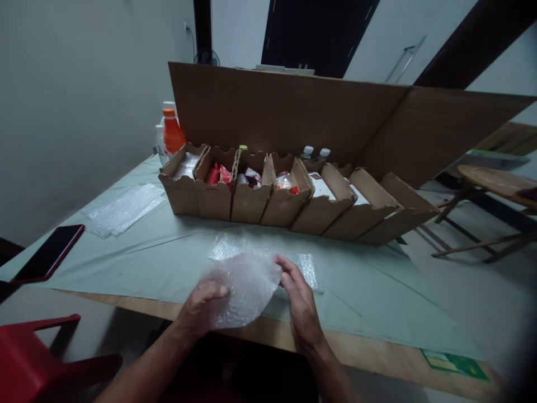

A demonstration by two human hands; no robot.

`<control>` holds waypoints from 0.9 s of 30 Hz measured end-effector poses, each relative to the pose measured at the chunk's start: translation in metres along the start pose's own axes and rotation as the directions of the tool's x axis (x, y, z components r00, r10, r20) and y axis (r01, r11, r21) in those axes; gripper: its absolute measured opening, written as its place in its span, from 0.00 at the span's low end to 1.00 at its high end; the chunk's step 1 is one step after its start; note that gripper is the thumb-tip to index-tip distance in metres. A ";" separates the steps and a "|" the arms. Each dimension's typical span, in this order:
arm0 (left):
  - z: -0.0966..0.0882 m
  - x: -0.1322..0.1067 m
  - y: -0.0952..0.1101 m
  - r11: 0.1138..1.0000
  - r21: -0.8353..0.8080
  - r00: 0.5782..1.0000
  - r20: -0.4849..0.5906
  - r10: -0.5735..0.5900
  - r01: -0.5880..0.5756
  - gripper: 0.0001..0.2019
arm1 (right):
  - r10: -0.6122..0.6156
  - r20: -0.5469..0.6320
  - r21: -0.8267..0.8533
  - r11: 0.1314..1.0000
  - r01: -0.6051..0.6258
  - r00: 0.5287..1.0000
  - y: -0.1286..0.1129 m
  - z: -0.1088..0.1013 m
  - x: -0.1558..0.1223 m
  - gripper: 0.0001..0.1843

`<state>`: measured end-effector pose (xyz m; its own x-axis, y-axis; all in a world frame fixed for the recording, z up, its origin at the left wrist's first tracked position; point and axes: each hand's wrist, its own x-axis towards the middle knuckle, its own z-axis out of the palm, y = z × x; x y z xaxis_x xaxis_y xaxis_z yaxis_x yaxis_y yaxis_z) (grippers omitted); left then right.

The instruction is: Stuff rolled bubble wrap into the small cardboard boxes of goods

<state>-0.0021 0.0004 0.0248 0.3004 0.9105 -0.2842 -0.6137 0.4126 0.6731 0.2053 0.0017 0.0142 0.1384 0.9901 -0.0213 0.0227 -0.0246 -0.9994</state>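
Observation:
My left hand and my right hand both grip a bundle of bubble wrap at the near table edge. The fingers of each hand curl around the wrap's sides, and whatever is inside it is hidden. A flat sheet of bubble wrap lies on the pale green cloth just beyond my hands. Behind it stands a row of several cardboard bins, some holding red packets and small wrapped items.
A tall cardboard sheet stands behind the bins. An orange bottle is at the back left, more bubble wrap and a red phone lie left. A red chair sits near left, a wooden stool right.

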 end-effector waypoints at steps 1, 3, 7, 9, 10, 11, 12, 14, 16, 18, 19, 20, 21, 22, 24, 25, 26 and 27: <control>-0.003 -0.004 0.001 1.000 -0.023 0.997 0.079 -0.019 0.021 0.30 | -0.027 0.026 -0.025 0.999 0.028 0.999 -0.001 0.001 -0.004 0.30; -0.006 -0.013 0.002 0.993 -0.078 0.963 0.264 -0.062 0.085 0.30 | -0.018 0.142 -0.023 1.000 0.021 0.990 -0.004 0.005 -0.011 0.35; -0.011 -0.032 0.004 0.966 -0.133 0.856 0.501 -0.128 0.222 0.21 | 0.157 0.397 0.237 0.934 -0.266 0.904 -0.007 0.022 -0.026 0.43; -0.018 -0.040 0.006 0.976 -0.109 0.875 0.470 -0.118 0.190 0.20 | 0.186 0.452 0.348 0.864 -0.364 0.872 -0.005 0.027 -0.033 0.43; -0.022 -0.043 0.008 0.984 -0.087 0.895 0.435 -0.101 0.153 0.21 | 0.189 0.438 0.363 0.858 -0.365 0.879 -0.003 0.027 -0.034 0.40; -0.028 -0.045 0.011 0.990 -0.070 0.912 0.403 -0.081 0.119 0.21 | 0.191 0.388 0.357 0.871 -0.338 0.901 -0.001 0.024 -0.035 0.36; -0.033 -0.045 0.014 0.995 -0.047 0.927 0.371 -0.063 0.087 0.19 | 0.196 0.307 0.336 0.893 -0.298 0.931 0.001 0.019 -0.033 0.30; -0.042 -0.039 0.024 0.995 0.086 0.960 0.270 -0.068 0.047 0.15 | 0.196 0.083 0.260 0.942 -0.211 0.977 0.005 0.004 -0.026 0.25; -0.046 -0.024 0.036 0.933 0.360 0.995 0.099 -0.034 -0.004 0.12 | 0.147 -0.116 0.142 0.981 -0.130 0.982 0.008 -0.016 -0.017 0.29; -0.044 0.000 0.044 0.710 0.702 0.997 -0.004 0.080 -0.054 0.11 | 0.052 -0.216 -0.030 0.998 -0.060 0.975 0.010 -0.034 -0.009 0.33; -0.042 0.013 0.046 0.548 0.833 0.992 0.002 0.126 -0.071 0.11 | -0.006 -0.239 -0.140 0.990 -0.028 0.971 0.012 -0.041 -0.006 0.34; -0.039 0.026 0.046 0.383 0.920 0.988 0.026 0.152 -0.083 0.11 | -0.062 -0.251 -0.267 0.964 -0.008 0.966 0.014 -0.046 -0.004 0.33; -0.037 0.038 0.043 0.235 0.969 0.987 0.045 0.155 -0.082 0.10 | -0.107 -0.254 -0.406 0.914 -0.005 0.961 0.018 -0.050 -0.003 0.32; -0.035 0.048 0.039 0.120 0.990 0.986 0.049 0.156 -0.069 0.09 | -0.144 -0.250 -0.546 0.838 -0.017 0.958 0.022 -0.053 -0.004 0.30; -0.034 0.062 0.027 0.013 0.999 0.984 0.028 0.176 -0.031 0.16 | -0.211 -0.195 -0.785 0.619 -0.024 0.958 0.031 -0.056 -0.007 0.28; -0.034 0.065 0.021 -0.017 1.000 0.980 0.020 0.200 -0.017 0.23 | -0.253 -0.154 -0.869 0.495 -0.009 0.955 0.035 -0.057 -0.009 0.28; -0.034 0.065 0.016 -0.075 0.997 0.972 0.028 0.233 -0.011 0.29 | -0.308 -0.110 -0.926 0.378 0.015 0.945 0.038 -0.057 -0.012 0.28; -0.035 0.064 0.012 -0.149 0.989 0.959 0.052 0.279 -0.011 0.33 | -0.372 -0.068 -0.960 0.277 0.041 0.926 0.040 -0.057 -0.014 0.29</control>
<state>-0.0153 0.0649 -0.0090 0.1551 0.9867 -0.0490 0.8103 -0.0987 0.5777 0.2604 -0.0211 -0.0237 0.1871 0.9163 0.3541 0.9624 -0.0987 -0.2530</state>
